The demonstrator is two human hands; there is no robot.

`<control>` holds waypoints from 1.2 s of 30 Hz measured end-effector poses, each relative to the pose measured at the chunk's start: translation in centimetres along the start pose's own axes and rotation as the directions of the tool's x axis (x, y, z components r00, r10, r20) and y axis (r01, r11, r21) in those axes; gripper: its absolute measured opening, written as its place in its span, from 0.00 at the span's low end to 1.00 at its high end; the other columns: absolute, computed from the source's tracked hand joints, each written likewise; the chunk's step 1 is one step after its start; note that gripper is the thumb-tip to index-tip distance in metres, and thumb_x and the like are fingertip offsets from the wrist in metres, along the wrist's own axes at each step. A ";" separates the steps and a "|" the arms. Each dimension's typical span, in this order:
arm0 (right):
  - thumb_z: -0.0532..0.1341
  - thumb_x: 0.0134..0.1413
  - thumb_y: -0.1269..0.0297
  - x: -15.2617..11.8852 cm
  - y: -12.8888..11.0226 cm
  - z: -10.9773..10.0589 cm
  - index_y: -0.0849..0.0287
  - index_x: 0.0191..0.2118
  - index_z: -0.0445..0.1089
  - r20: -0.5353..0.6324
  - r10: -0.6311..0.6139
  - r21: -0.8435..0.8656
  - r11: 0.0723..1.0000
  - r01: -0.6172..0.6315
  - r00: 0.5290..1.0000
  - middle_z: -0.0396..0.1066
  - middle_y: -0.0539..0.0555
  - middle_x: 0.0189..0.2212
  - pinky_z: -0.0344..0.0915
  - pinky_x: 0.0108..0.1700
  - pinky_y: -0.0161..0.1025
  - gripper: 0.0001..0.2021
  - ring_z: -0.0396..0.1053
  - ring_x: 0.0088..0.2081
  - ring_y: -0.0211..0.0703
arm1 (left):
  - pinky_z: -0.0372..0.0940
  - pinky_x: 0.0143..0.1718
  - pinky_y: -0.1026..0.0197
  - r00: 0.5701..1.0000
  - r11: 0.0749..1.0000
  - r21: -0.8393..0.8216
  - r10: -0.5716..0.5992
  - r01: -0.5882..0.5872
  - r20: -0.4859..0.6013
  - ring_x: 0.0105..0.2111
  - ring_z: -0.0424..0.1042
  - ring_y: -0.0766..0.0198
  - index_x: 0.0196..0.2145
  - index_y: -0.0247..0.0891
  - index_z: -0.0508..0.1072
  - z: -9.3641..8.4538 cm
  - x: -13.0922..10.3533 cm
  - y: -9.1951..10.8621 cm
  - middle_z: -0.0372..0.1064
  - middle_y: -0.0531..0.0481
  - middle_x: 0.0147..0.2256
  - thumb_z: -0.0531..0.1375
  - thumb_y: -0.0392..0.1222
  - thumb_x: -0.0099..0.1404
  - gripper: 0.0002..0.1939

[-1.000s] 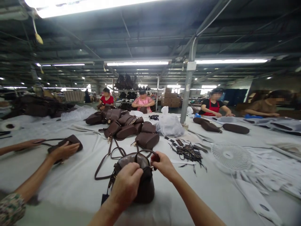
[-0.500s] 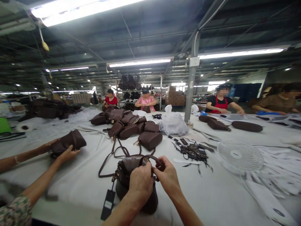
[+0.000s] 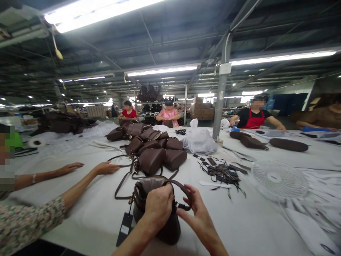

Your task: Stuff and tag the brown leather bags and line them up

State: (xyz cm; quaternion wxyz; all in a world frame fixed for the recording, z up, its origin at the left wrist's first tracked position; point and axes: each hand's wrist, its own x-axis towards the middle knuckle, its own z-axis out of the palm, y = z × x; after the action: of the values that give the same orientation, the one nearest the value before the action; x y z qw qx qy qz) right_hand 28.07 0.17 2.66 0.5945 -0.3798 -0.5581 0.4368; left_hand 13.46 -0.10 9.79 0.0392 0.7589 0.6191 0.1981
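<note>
A dark brown handbag (image 3: 170, 227) stands on the table close in front of me, with its top gathered and a black hang tag (image 3: 124, 229) at its left side. My left hand (image 3: 159, 206) is closed on the bag's upper rim by the foot of the handle; its fingertips are partly hidden. To its right, my right hand (image 3: 198, 209) has its fingers curled round the looped handle (image 3: 183, 190), the thumb low near the strap end. A long thin shoulder strap (image 3: 118, 188) trails on the table behind the bag.
Beyond the bag lies a heap of brown handbags (image 3: 151, 160). To the right are a pile of black tags (image 3: 220, 172), a white fan (image 3: 278, 179) and a white plastic bag (image 3: 199, 140). A co-worker's arms (image 3: 80, 183) reach in from the left. A post (image 3: 220, 103) rises behind.
The co-worker at left has let go of a brown handbag, which now lies at the heap's front. My right hand's thumb has moved down and away from my left hand; the handle loop shows wider.
</note>
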 end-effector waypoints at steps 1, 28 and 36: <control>0.70 0.36 0.67 -0.3 0.8 0.1 0.53 0.53 0.64 0.022 0.004 -0.044 0.999 -0.003 1.000 0.70 0.56 0.50 0.67 0.52 0.47 0.33 0.68 0.52 0.52 | 0.56 0.30 0.61 1.000 1.000 -0.012 0.001 -0.001 0.000 0.32 0.73 0.60 0.30 0.41 0.70 -0.1 -0.1 -0.1 0.74 0.52 0.30 0.55 0.39 0.65 0.06; 0.60 0.51 0.61 0.2 1.4 2.5 0.55 0.32 0.65 0.029 -0.111 -0.351 0.930 0.115 0.993 0.66 0.47 0.24 0.60 0.31 0.35 0.05 0.62 0.27 0.41 | 0.60 0.37 0.63 0.957 0.986 -0.150 0.027 -0.073 -0.290 0.35 0.68 0.64 0.28 0.39 0.65 -1.3 0.4 -4.2 0.67 0.51 0.37 0.54 0.33 0.65 0.08; 0.63 0.49 0.55 -0.5 1.5 -0.6 0.54 0.30 0.66 0.030 -0.094 -0.357 0.929 0.098 0.995 0.66 0.47 0.23 0.62 0.30 0.35 0.10 0.62 0.26 0.41 | 0.58 0.41 0.56 0.943 0.985 -0.003 0.166 -0.174 -0.287 0.38 0.65 0.58 0.28 0.39 0.68 -1.1 -0.5 -3.4 0.70 0.49 0.34 0.57 0.37 0.66 0.08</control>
State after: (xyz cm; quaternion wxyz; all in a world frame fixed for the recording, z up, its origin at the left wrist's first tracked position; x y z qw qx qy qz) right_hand 28.53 0.24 0.98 0.5327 -0.4512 -0.6499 0.3007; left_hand 9.86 -0.05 9.62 -0.0572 0.7722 0.5477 0.3169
